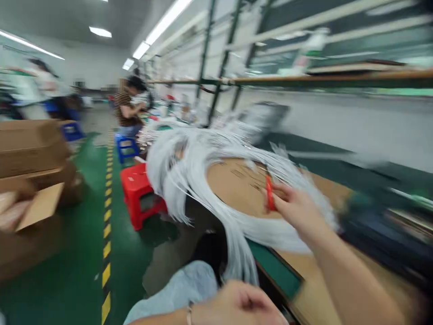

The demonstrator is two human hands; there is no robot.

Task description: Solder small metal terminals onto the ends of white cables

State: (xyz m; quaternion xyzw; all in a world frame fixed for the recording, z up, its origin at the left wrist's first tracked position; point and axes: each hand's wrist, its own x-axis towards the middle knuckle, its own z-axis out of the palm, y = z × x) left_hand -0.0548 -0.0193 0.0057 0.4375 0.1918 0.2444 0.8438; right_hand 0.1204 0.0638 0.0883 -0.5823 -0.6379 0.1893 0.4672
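Observation:
My right hand is closed around the red handles of a pair of scissors, whose dark tip points away from me. Beneath the scissors, a large coil of thin white strands, like wires or tubing, lies in a ring on brown cardboard. Loose ends of the strands hang over the table's near edge. Low in the picture, my left hand is curled shut near those hanging ends. Its fingertips are partly hidden and blurred, so whatever they pinch does not show.
A red stool stands left of the table, with a blue stool behind it. Cardboard boxes are stacked at left. A seated person works farther along the bench. Above the table runs a shelf bearing a white bottle.

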